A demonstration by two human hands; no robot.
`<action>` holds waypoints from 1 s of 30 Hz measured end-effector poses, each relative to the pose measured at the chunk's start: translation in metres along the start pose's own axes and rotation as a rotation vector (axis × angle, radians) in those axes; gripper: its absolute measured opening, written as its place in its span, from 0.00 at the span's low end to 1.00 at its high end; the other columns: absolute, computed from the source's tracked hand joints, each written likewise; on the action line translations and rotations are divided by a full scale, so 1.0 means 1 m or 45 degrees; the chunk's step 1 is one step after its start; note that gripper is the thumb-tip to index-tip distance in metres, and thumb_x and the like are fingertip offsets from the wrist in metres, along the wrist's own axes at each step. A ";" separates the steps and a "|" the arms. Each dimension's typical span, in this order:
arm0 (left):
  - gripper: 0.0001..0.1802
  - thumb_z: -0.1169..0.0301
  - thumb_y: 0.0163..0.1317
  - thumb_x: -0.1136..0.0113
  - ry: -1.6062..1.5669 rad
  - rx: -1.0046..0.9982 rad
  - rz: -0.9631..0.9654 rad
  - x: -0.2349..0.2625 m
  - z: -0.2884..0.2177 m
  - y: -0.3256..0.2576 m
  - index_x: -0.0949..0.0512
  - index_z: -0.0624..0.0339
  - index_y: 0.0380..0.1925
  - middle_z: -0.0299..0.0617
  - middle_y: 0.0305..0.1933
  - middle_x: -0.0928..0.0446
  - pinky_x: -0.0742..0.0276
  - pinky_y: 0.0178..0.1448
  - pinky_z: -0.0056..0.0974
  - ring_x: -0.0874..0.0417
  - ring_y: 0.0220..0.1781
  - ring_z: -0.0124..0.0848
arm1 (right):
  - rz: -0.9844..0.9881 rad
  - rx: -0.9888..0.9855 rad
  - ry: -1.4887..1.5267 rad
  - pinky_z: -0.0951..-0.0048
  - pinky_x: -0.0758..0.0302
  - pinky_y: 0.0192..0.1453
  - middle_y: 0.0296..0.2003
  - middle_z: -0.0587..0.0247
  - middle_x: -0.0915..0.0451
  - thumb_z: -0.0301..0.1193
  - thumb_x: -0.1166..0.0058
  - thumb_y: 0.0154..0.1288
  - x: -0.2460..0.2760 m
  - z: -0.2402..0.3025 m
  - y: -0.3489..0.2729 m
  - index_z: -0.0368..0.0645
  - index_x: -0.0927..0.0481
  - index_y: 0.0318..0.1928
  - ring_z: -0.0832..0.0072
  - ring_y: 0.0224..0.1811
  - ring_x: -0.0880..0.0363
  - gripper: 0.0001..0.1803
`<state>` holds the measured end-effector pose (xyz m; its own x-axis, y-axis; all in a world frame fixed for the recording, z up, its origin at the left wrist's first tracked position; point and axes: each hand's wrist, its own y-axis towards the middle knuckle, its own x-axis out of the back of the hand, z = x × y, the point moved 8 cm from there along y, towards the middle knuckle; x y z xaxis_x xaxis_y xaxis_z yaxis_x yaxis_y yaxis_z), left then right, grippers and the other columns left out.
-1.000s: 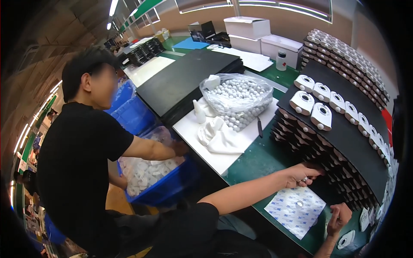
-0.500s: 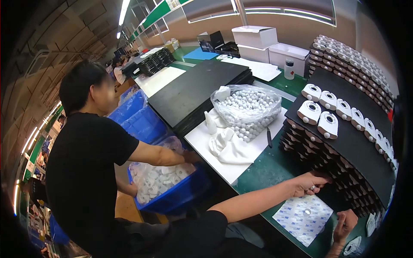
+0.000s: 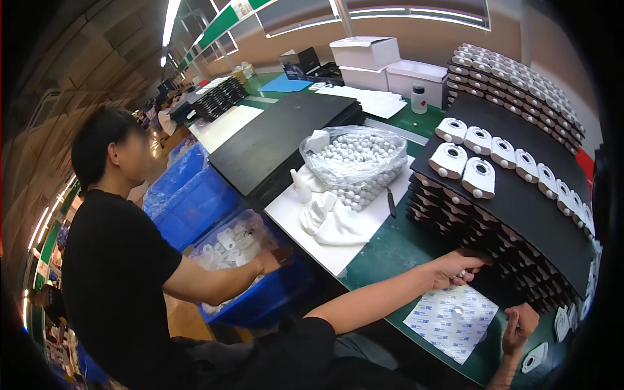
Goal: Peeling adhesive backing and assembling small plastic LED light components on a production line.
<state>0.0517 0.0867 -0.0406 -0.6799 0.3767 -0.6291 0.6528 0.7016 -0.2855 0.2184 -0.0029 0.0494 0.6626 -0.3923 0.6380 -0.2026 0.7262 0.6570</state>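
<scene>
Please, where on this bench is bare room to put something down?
Free: the green mat between the white board and the stack of black trays, beyond the left hand; also the big black sheet. Crowded: the bag of balls and cloths; the sticker sheet by the right hand.

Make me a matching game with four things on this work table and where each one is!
Things:
1. bag of small white balls
2. sticker sheet
3. left hand
4. white bottle

Places:
A. at the edge of the stacked black trays
B. on the white board, beside the white cloth
C. far back, next to the white boxes
D. flat on the green table, near the front edge

Pairs: 1-B, 2-D, 3-A, 4-C
</scene>
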 end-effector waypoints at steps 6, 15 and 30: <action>0.14 0.69 0.63 0.50 0.017 0.034 0.048 -0.011 0.000 0.007 0.26 0.56 0.48 0.30 0.24 0.38 0.53 0.14 0.20 0.42 0.18 0.15 | -0.024 -0.006 0.006 0.72 0.38 0.24 0.15 0.60 0.29 0.31 0.53 0.58 0.011 0.003 0.004 0.40 0.27 0.17 0.69 0.16 0.33 0.14; 0.14 0.70 0.63 0.49 -0.003 0.071 -0.040 -0.010 -0.004 0.000 0.27 0.60 0.48 0.29 0.23 0.40 0.54 0.15 0.20 0.44 0.17 0.15 | -0.053 0.096 0.081 0.73 0.38 0.19 0.13 0.63 0.30 0.26 0.48 0.52 0.016 0.015 0.016 0.41 0.25 0.18 0.70 0.13 0.32 0.08; 0.16 0.72 0.63 0.52 -0.112 0.137 0.019 -0.005 0.008 0.009 0.30 0.62 0.51 0.30 0.23 0.41 0.51 0.16 0.20 0.42 0.20 0.16 | -0.076 0.046 0.133 0.72 0.35 0.17 0.13 0.63 0.29 0.24 0.45 0.49 0.024 -0.003 0.009 0.43 0.25 0.16 0.69 0.13 0.30 0.07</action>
<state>0.0638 0.0862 -0.0457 -0.6411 0.3291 -0.6933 0.6979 0.6257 -0.3484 0.2347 -0.0035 0.0693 0.7456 -0.3720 0.5529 -0.1848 0.6817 0.7079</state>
